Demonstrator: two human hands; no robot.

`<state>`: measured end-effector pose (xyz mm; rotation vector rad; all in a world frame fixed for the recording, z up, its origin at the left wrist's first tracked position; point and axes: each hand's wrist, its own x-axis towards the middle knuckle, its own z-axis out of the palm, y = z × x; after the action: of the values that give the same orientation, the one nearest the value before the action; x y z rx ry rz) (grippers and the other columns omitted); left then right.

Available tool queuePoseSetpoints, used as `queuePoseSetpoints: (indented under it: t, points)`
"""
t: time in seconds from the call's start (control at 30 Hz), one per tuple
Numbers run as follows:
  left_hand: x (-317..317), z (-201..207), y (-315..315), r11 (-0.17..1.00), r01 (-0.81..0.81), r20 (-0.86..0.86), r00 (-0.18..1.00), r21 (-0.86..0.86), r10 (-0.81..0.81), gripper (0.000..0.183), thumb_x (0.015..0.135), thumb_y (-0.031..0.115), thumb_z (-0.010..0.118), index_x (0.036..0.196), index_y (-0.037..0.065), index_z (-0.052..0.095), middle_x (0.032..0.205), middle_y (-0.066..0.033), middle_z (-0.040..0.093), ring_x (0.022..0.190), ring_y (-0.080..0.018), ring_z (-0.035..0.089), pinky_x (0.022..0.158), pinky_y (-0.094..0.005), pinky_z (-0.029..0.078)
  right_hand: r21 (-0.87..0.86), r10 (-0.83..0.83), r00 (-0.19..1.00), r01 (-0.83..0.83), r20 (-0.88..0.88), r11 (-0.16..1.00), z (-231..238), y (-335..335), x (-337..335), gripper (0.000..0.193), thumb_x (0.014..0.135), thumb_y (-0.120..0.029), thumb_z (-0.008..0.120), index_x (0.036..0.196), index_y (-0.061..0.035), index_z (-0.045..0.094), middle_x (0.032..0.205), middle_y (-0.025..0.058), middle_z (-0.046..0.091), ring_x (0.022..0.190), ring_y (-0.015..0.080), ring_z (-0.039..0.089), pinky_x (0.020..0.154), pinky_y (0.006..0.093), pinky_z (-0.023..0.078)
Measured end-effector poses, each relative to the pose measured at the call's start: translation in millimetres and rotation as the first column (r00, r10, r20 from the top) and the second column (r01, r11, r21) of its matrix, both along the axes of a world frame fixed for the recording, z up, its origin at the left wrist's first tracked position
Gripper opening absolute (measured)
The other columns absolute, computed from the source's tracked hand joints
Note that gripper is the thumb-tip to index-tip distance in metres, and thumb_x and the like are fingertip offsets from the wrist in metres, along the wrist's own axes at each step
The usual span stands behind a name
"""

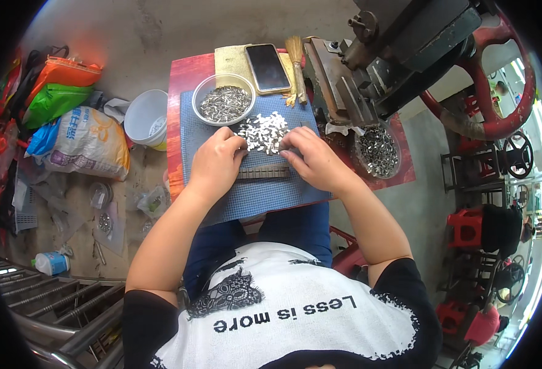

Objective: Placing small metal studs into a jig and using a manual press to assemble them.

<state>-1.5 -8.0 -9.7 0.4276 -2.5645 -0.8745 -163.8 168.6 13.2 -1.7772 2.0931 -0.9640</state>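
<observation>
White shirt front [320, 280] lies nearest me; beyond, on the blue mat [252, 200], the slotted bar [263, 173] seems stiff and heavy, best held by its ends. My left hand [217, 158] and right hand [314, 160] curl at either side of the white pieces [265, 132]; whether they pinch any, I can't tell. Loosely piled near the tub [228, 80], those pieces look light and slippery, suiting a fingertip pinch.

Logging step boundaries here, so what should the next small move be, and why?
Probably pinch one piece from the white pile with the right hand: its fingers are at the pile's right edge. The left hand is at the left edge, and the segmented bar lies nearer the body. Whether either hand already holds a piece, I can't tell.
</observation>
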Motion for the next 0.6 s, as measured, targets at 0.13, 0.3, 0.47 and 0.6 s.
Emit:
queuePoseSetpoints:
  t: [0.13, 0.3, 0.47, 0.6]
  points:
    - [-2.9, -1.0, 2.0, 0.996, -0.004, 0.017, 1.0, -0.088, 0.005, 0.01, 0.087, 0.01, 0.069, 0.095, 0.005, 0.066, 0.098, -0.0107, 0.062, 0.091, -0.0333, 0.065, 0.077, -0.0441, 0.052, 0.005, 0.072, 0.997, -0.072, -0.041, 0.997, 2.7, 14.3, 5.7, 0.013, 0.087, -0.005, 0.068, 0.097, 0.0007, 0.061, 0.102, 0.0141, 0.059, 0.1, 0.0328, 0.055, 0.09, 0.0396, 0.047]
    - [3.1, 6.6, 7.4, 0.998, 0.033, -0.085, 0.996, -0.055, -0.038, 0.015, 0.088, 0.004, 0.067, 0.102, 0.002, 0.064, 0.097, -0.014, 0.064, 0.089, -0.0359, 0.064, 0.076, -0.0419, 0.051, 0.019, 0.057, 0.998, -0.057, -0.026, 0.998, -0.7, 19.0, 11.3, 0.011, 0.086, -0.005, 0.071, 0.093, 0.0005, 0.064, 0.101, 0.0132, 0.06, 0.101, 0.0312, 0.058, 0.089, 0.0393, 0.048]
    - [13.1, 8.2, 3.4, 0.991, 0.024, -0.105, 0.994, 0.133, -0.01, 0.009, 0.089, 0.004, 0.066, 0.098, 0.001, 0.063, 0.093, -0.0155, 0.066, 0.087, -0.0336, 0.065, 0.078, -0.0413, 0.051, 0.008, -0.072, 0.992, 0.072, 0.105, 0.997, -1.7, 13.9, 9.3, 0.01, 0.084, -0.006, 0.073, 0.09, 0.0003, 0.068, 0.093, 0.0109, 0.065, 0.085, 0.0288, 0.065, 0.076, 0.0377, 0.053]
    - [19.8, 15.4, 1.4, 0.936, -0.005, -0.053, 0.998, 0.352, 0.025, 0.009, 0.088, 0.004, 0.067, 0.096, -0.001, 0.065, 0.091, -0.0162, 0.068, 0.084, -0.0305, 0.067, 0.076, -0.0379, 0.053, -0.043, -0.18, 0.984, 0.18, -0.004, 0.983, -7.5, -1.5, 8.4, 0.009, 0.085, -0.007, 0.073, 0.091, -0.0011, 0.068, 0.091, 0.0117, 0.063, 0.085, 0.0296, 0.064, 0.076, 0.0377, 0.052]
